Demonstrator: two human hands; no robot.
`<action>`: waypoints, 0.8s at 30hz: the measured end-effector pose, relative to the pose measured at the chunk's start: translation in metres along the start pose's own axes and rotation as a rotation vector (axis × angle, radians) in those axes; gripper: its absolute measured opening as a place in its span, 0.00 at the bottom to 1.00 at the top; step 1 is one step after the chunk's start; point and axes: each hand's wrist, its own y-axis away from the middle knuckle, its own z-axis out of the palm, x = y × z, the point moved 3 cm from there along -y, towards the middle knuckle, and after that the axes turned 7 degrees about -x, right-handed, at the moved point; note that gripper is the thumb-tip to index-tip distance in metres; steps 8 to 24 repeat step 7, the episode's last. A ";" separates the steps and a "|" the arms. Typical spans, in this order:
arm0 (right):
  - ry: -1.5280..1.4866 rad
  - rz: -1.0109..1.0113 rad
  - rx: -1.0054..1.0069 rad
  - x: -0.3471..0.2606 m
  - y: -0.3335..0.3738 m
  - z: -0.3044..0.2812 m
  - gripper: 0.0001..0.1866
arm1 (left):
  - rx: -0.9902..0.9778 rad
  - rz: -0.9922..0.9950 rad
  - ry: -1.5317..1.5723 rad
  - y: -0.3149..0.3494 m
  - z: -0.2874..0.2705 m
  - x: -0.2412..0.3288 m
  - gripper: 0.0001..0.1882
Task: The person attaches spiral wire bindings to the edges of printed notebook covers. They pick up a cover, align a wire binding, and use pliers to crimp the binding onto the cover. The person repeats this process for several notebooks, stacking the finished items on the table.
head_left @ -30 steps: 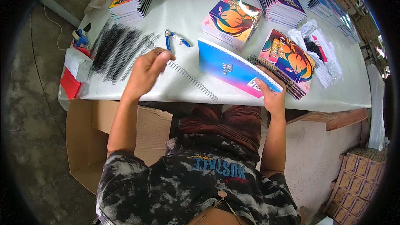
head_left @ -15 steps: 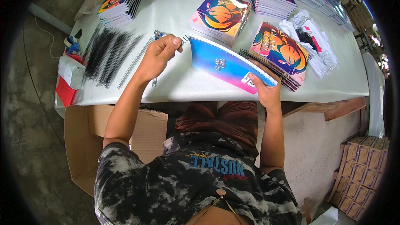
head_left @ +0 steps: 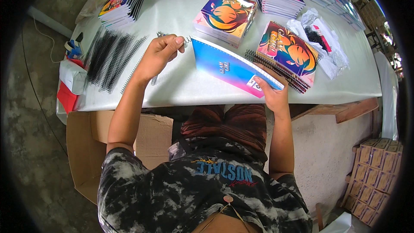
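My right hand (head_left: 274, 94) grips the lower right end of a blue-and-pink notebook (head_left: 222, 69), thumb on its cover. The notebook tilts above the table with its punched edge facing away from me. At its upper left corner, my left hand (head_left: 161, 55) pinches the end of a dark spiral wire (head_left: 188, 40). How far the wire runs through the holes is hard to see. Several loose black spirals (head_left: 114, 60) lie left of that hand, and a tool (head_left: 161, 34) is mostly hidden behind it.
Behind the notebook stands a stack of colourful notebooks (head_left: 226, 17). Spiral-bound notebooks (head_left: 290, 51) lie to the right, beside crumpled white wrapping (head_left: 338, 56). More stacks (head_left: 278, 0) line the table's far side. A cardboard box (head_left: 86, 155) sits below the near edge at left.
Both hands and the notebook have shifted slightly left in the picture, as has the table behind them. The left hand keeps its pinch, and the right hand keeps its grip.
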 end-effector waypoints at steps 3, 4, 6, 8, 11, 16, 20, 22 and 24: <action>0.026 -0.031 -0.036 -0.003 -0.001 0.001 0.14 | 0.042 0.060 0.015 -0.004 0.000 0.002 0.16; 0.036 -0.047 -0.052 -0.004 -0.002 0.001 0.15 | 0.061 0.101 0.029 -0.006 -0.001 0.004 0.15; 0.026 -0.061 -0.078 -0.003 -0.001 0.000 0.15 | 0.004 0.264 -0.106 -0.009 -0.006 0.007 0.10; 0.021 -0.068 -0.091 -0.002 0.000 -0.001 0.16 | -0.025 0.346 -0.174 -0.012 -0.011 0.008 0.09; 0.021 -0.068 -0.091 -0.002 0.000 -0.001 0.16 | -0.025 0.346 -0.174 -0.012 -0.011 0.008 0.09; 0.021 -0.068 -0.091 -0.002 0.000 -0.001 0.16 | -0.025 0.346 -0.174 -0.012 -0.011 0.008 0.09; 0.021 -0.068 -0.091 -0.002 0.000 -0.001 0.16 | -0.025 0.346 -0.174 -0.012 -0.011 0.008 0.09; 0.021 -0.068 -0.091 -0.002 0.000 -0.001 0.16 | -0.025 0.346 -0.174 -0.012 -0.011 0.008 0.09; 0.021 -0.068 -0.091 -0.002 0.000 -0.001 0.16 | -0.025 0.346 -0.174 -0.012 -0.011 0.008 0.09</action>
